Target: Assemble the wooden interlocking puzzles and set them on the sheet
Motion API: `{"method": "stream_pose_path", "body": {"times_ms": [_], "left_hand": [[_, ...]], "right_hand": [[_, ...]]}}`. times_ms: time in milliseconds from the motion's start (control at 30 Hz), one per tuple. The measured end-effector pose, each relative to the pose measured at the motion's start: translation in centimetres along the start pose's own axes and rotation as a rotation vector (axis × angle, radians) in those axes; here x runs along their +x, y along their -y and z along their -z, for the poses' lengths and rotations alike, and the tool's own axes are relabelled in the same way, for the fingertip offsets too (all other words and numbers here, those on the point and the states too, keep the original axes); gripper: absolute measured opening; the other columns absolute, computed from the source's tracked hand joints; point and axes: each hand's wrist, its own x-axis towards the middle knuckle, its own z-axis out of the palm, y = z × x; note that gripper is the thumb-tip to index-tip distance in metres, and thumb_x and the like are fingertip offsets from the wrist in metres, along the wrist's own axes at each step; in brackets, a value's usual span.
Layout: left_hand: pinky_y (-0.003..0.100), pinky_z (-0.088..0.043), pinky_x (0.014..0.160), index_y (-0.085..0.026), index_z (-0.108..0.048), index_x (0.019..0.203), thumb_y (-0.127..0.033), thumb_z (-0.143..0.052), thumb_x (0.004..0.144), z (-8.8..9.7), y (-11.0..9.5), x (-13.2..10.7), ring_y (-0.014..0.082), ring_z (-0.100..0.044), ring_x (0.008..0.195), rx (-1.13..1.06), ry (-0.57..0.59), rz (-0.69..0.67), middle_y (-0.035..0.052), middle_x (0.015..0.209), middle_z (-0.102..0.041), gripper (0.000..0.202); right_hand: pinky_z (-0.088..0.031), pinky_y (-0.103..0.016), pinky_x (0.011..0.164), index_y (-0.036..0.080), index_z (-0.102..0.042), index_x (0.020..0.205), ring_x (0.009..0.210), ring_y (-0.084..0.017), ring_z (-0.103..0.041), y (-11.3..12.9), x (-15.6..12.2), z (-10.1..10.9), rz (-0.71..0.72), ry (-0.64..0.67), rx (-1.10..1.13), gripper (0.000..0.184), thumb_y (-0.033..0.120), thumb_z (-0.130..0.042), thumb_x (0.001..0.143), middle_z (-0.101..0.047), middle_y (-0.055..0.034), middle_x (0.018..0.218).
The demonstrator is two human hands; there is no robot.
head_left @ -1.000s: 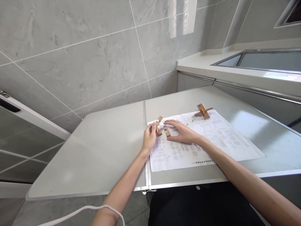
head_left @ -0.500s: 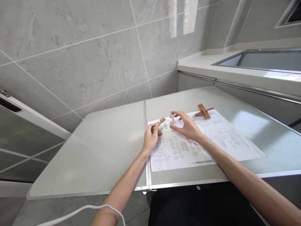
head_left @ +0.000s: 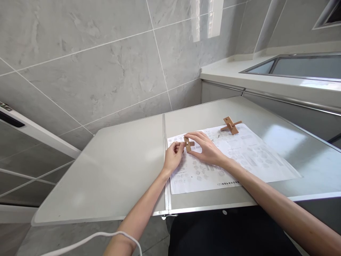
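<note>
Over the left part of the printed sheet, my right hand [head_left: 205, 147] pinches a notched wooden puzzle piece [head_left: 188, 144] between thumb and fingers at its two ends. My left hand [head_left: 173, 155] is closed on another wooden puzzle piece [head_left: 192, 143], which crosses the notched one so that its end sticks out on the right. The two pieces meet at the notch; how deeply they fit together I cannot tell. My left fingers hide most of the piece they hold. An assembled wooden puzzle [head_left: 230, 126] marked "2" rests at the sheet's far edge.
The printed instruction sheet [head_left: 255, 165] lies on a folding table [head_left: 119, 170] with a seam [head_left: 165, 160] down its middle. Behind runs a tiled wall [head_left: 106, 64]; a counter with a sink [head_left: 293, 67] stands at the right. A white cable [head_left: 101, 234] passes over my left forearm.
My right hand has moved left with the notched piece, bringing it against the piece in my left hand. That left piece has turned from slanting upward to lying nearly level.
</note>
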Motion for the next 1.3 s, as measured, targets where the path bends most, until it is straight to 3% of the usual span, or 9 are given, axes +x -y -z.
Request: {"method": "stream_pose_path", "body": {"times_ms": [200, 733, 867, 967, 1033, 1200, 1300], "left_hand": [[0.031, -0.053, 0.081, -0.019, -0.068, 0.090, -0.058, -0.065, 0.094, 0.0, 0.3, 0.2, 0.0172, -0.065, 0.082, -0.104, 0.032, 0.029, 0.0052, 0.090, -0.072, 0.040], [0.026, -0.040, 0.067, -0.018, -0.063, 0.075, -0.062, -0.071, 0.087, -0.3, -0.9, -0.1, 0.0130, -0.049, 0.067, -0.188, 0.088, 0.076, -0.0022, 0.067, -0.052, 0.047], [0.026, -0.037, 0.062, -0.018, -0.065, 0.077, -0.063, -0.073, 0.086, -0.4, -0.7, 0.0, 0.0111, -0.044, 0.063, -0.237, 0.054, 0.098, -0.0028, 0.068, -0.050, 0.047], [0.026, -0.035, 0.058, -0.017, -0.064, 0.076, -0.064, -0.074, 0.084, -0.2, -0.5, 0.2, 0.0100, -0.041, 0.060, -0.306, -0.038, 0.134, -0.0033, 0.067, -0.047, 0.049], [0.026, -0.032, 0.056, -0.018, -0.062, 0.074, -0.065, -0.075, 0.083, 0.0, -0.5, 0.4, 0.0094, -0.038, 0.057, -0.369, -0.110, 0.158, -0.0041, 0.065, -0.043, 0.050], [0.026, -0.030, 0.052, -0.020, -0.050, 0.063, -0.064, -0.081, 0.078, 0.5, -0.7, 0.8, 0.0081, -0.031, 0.053, -0.520, -0.225, 0.194, -0.0071, 0.061, -0.031, 0.056], [0.026, -0.031, 0.051, -0.020, -0.049, 0.063, -0.063, -0.082, 0.077, 0.5, -0.8, 0.9, 0.0078, -0.030, 0.052, -0.538, -0.228, 0.198, -0.0074, 0.060, -0.030, 0.056]], "right_hand": [[-0.046, -0.059, 0.111, 0.039, -0.042, 0.152, 0.133, -0.035, -0.054, 0.3, -0.1, -0.1, -0.028, 0.002, 0.019, 0.061, 0.030, -0.065, 0.096, -0.059, -0.0073, 0.143], [-0.052, -0.056, 0.105, 0.037, -0.045, 0.148, 0.129, -0.034, -0.058, 0.5, -0.3, -0.6, -0.046, -0.054, 0.037, 0.062, 0.032, -0.073, 0.093, -0.061, -0.0078, 0.139], [-0.051, -0.055, 0.107, 0.038, -0.037, 0.153, 0.135, -0.034, -0.053, 0.4, -0.4, -0.8, -0.068, -0.043, 0.061, 0.073, 0.035, -0.075, 0.091, -0.054, -0.0086, 0.147], [-0.051, -0.056, 0.108, 0.036, -0.026, 0.159, 0.137, -0.034, -0.051, 0.2, -0.5, -1.1, -0.118, -0.040, 0.081, 0.085, 0.038, -0.076, 0.090, -0.045, -0.0115, 0.154], [-0.051, -0.056, 0.107, 0.035, -0.026, 0.159, 0.134, -0.034, -0.054, 0.0, -0.5, -1.3, -0.139, -0.044, 0.076, 0.080, 0.038, -0.071, 0.093, -0.049, -0.0127, 0.150], [-0.052, -0.054, 0.106, 0.031, -0.053, 0.142, 0.129, -0.033, -0.057, -0.4, -0.7, -1.5, -0.060, 0.064, 0.003, 0.043, 0.034, -0.061, 0.100, -0.058, -0.0118, 0.138], [-0.052, -0.054, 0.105, 0.031, -0.055, 0.143, 0.128, -0.034, -0.057, -0.5, -0.9, -1.8, -0.037, 0.157, -0.027, 0.044, 0.034, -0.061, 0.100, -0.057, -0.0129, 0.141]]}}
